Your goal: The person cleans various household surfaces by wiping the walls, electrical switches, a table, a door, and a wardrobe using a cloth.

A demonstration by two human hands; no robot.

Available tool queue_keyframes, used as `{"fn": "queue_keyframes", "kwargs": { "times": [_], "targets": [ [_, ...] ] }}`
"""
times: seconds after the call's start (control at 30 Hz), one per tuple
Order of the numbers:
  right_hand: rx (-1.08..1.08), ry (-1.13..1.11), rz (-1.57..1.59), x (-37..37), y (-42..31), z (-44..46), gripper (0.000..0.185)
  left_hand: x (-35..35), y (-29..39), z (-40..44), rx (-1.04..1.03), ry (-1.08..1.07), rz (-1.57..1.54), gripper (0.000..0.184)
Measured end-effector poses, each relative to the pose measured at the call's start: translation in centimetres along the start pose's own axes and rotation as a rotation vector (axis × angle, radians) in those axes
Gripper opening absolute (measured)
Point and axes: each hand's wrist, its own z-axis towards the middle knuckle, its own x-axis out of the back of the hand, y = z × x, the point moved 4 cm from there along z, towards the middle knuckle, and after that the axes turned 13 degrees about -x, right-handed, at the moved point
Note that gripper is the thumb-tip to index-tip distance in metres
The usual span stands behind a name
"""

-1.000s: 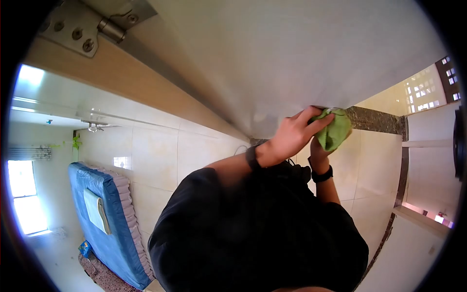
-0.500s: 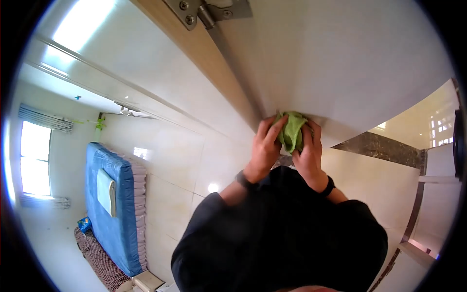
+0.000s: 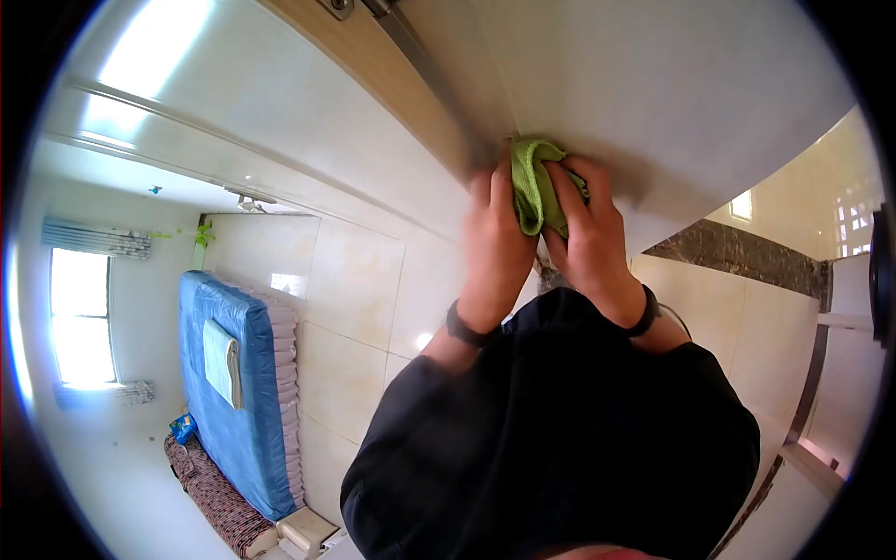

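A bunched green cloth (image 3: 528, 194) is between my two hands, against the pale door panel (image 3: 672, 84) close to its wooden edge. My left hand (image 3: 499, 233) grips the cloth from the left, its fingertips partly hidden at the door's edge. From the other side, my right hand (image 3: 593, 238) has its fingers bent over the cloth, pressing it to the panel. Dark bands circle both wrists, below black sleeves.
A metal hinge (image 3: 359, 7) shows at the top on the door's edge. To the left stands a bed with a blue cover (image 3: 233, 392) and a folded pale towel (image 3: 222, 364). Light tiles (image 3: 345, 364) cover the floor, with a dark marbled strip (image 3: 737, 257) at right.
Both hands and the green cloth have moved up in the view along the door panel. The camera view has shifted, and less of the hinge shows.
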Motion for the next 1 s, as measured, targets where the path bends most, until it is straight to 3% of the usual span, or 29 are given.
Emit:
{"fn": "queue_keyframes", "kwargs": {
  "times": [0.4, 0.6, 0.7, 0.77, 0.87, 1.0],
  "targets": [
    [-0.208, -0.309, -0.118, -4.0, 6.7, -5.9, 0.059, -7.3, -5.8, -8.2, 0.106, -0.263, -0.054, 0.044],
    [-0.265, -0.56, -0.249, -6.0, 9.1, -8.7, 0.06, -10.2, -8.9, -12.7, 0.138, -0.561, -0.093, 0.043],
    [-0.264, -0.608, -0.172, -5.1, 8.0, -8.7, 0.063, -9.2, -9.2, -13.5, 0.047, -0.443, -0.236, 0.043],
    [-0.241, -0.605, -0.122, -3.8, 4.7, -7.7, 0.064, -4.5, -7.4, -11.2, 0.027, -0.329, -0.282, 0.052],
    [-0.162, -0.523, -0.049, -2.9, 0.4, -6.5, 0.064, 1.8, -5.8, -8.0, -0.013, -0.214, -0.35, 0.068],
    [-0.015, -0.381, -0.043, -4.2, -2.5, -5.7, 0.056, 6.5, -6.2, -6.5, -0.072, -0.046, -0.331, 0.072]
  ]
}}
